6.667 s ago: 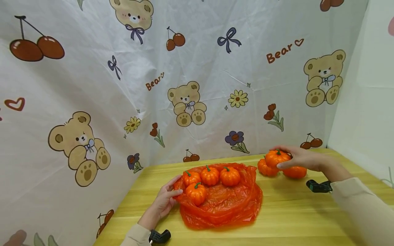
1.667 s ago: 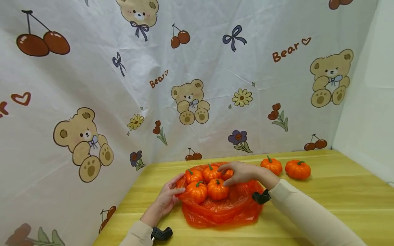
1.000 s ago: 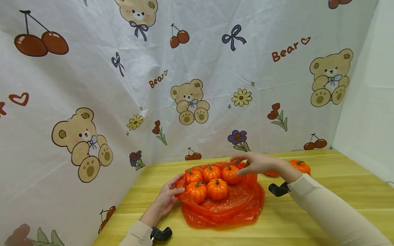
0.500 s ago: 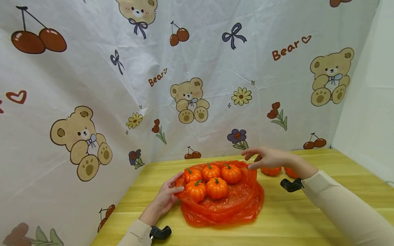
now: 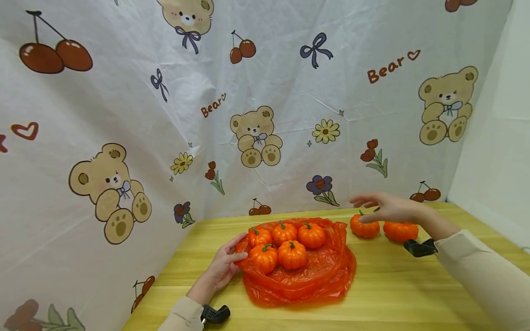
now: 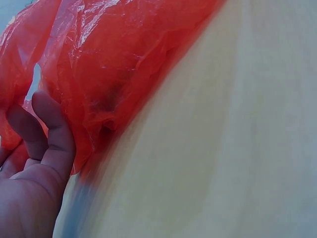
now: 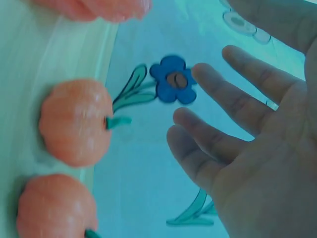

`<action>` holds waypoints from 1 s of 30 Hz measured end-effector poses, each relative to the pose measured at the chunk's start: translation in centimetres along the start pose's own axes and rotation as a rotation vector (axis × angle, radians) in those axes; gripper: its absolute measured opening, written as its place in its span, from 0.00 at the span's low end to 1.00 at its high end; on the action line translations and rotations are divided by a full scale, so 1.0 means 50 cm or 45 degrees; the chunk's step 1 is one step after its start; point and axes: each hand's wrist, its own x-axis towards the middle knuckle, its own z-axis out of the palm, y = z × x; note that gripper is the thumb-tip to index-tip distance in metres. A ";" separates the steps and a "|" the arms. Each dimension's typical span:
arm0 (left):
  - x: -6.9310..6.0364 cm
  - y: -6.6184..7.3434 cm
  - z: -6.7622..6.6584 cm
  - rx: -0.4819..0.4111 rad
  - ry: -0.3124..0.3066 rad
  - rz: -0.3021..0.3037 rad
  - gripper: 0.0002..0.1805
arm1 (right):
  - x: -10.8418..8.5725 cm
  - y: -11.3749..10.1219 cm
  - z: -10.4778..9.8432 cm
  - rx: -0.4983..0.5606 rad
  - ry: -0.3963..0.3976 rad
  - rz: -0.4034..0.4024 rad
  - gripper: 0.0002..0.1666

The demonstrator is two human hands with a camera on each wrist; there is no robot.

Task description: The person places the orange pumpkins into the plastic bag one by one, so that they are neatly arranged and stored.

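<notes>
A thin red plastic bag (image 5: 290, 292) lies spread on the table with its mouth turned up. Inside it sit several small orange pumpkins (image 5: 292, 255) with green stems. My left hand (image 5: 221, 269) holds the bag's left rim between thumb and fingers; the left wrist view shows its curled fingers (image 6: 52, 126) against the film. To the right of the bag stand two more pumpkins, a nearer-to-bag one (image 5: 364, 226) and a right one (image 5: 400, 231). Over these hovers my right hand (image 5: 387, 209), fingers spread and holding nothing; the right wrist view shows both pumpkins apart from it.
The wooden table (image 5: 393, 294) carries everything. Behind it hangs a white cloth (image 5: 290, 184) printed with bears and flowers, close to the table's back edge. A white wall (image 5: 492, 174) rises on the right. Each wrist wears a black device (image 5: 215, 314).
One pumpkin went from the right-hand group into the bag and was let go. My right hand has since moved right, back over the two loose pumpkins. The left hand stays at the rim.
</notes>
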 end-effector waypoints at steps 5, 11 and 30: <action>0.001 0.001 -0.001 0.003 0.013 0.000 0.41 | -0.007 0.030 -0.017 0.001 0.039 0.005 0.38; -0.002 0.001 -0.001 0.008 0.006 -0.002 0.42 | -0.021 0.066 -0.022 0.002 0.071 0.029 0.39; -0.002 0.000 0.000 0.041 0.018 0.007 0.42 | -0.063 0.189 -0.022 0.109 0.130 0.158 0.42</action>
